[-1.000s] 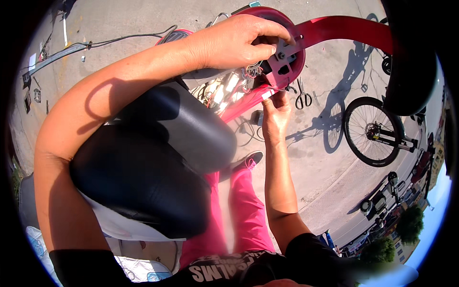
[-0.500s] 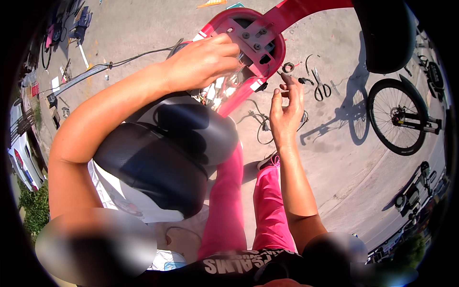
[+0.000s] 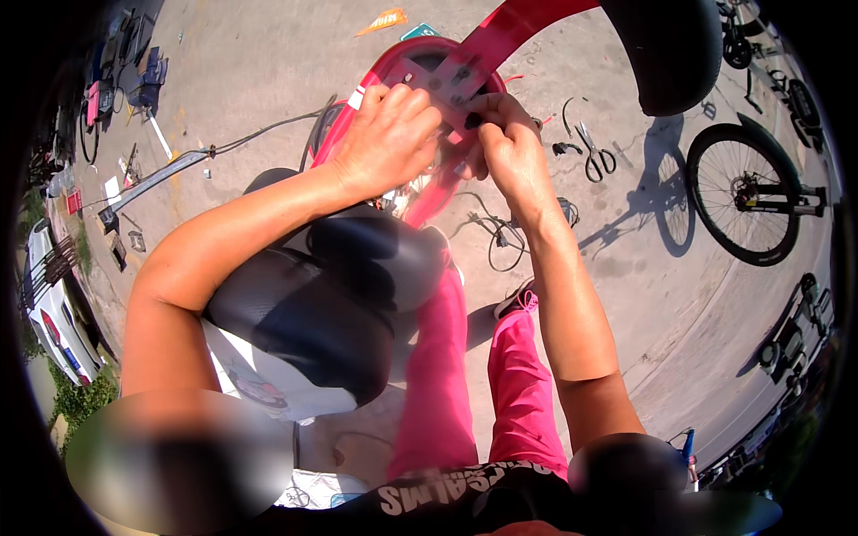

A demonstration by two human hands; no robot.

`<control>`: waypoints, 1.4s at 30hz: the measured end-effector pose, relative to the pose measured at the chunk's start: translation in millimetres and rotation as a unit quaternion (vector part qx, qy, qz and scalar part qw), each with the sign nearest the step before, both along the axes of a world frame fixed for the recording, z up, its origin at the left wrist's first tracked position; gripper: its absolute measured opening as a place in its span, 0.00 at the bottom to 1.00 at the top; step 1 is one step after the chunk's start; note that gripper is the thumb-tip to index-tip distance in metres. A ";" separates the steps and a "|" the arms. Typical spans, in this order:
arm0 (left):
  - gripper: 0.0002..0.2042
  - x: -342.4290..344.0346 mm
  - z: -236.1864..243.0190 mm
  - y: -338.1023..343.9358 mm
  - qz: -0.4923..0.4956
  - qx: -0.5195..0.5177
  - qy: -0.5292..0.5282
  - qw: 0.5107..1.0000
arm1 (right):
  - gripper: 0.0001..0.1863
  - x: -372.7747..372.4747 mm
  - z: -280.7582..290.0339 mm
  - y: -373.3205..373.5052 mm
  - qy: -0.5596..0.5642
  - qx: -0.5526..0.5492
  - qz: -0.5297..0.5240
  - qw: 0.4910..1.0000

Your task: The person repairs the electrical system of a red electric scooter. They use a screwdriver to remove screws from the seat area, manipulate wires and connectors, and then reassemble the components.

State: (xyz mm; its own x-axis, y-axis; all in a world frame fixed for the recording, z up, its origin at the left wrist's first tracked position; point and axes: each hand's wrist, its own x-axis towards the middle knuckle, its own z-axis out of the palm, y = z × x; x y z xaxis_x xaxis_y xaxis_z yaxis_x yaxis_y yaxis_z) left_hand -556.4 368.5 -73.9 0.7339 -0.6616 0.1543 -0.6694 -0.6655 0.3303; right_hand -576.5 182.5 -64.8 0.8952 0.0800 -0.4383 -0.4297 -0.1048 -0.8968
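The left hand (image 3: 389, 138) is lying curled over the round end of the red frame (image 3: 500, 40), gripping it, probably to steady it while the right hand (image 3: 509, 147) is working at the grey plate (image 3: 442, 76) bolted there. The right fingers (image 3: 487, 112) are pinching together on something small and dark at the plate's lower edge, perhaps a bolt. Both forearms are reaching forward over the black saddle (image 3: 313, 295), and scissors (image 3: 594, 156) are lying on the ground beyond.
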 end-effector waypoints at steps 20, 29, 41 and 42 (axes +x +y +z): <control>0.06 23.0 -4.7 17.7 -0.185 0.061 -0.033 0.980 | 0.12 -23.6 -2.9 -7.1 -0.201 -0.243 0.032 0.949; 0.09 23.4 -9.0 25.1 -0.169 0.015 -0.007 0.985 | 0.15 -83.8 -30.2 28.6 -0.288 -0.303 0.025 0.908; 0.16 13.0 10.8 24.2 -0.277 0.017 0.063 0.959 | 0.13 -91.8 8.3 80.5 -0.155 -0.270 0.077 0.947; 0.16 14.8 11.5 18.4 -0.313 0.047 0.078 0.946 | 0.12 -92.3 9.8 81.3 -0.118 -0.205 0.051 0.970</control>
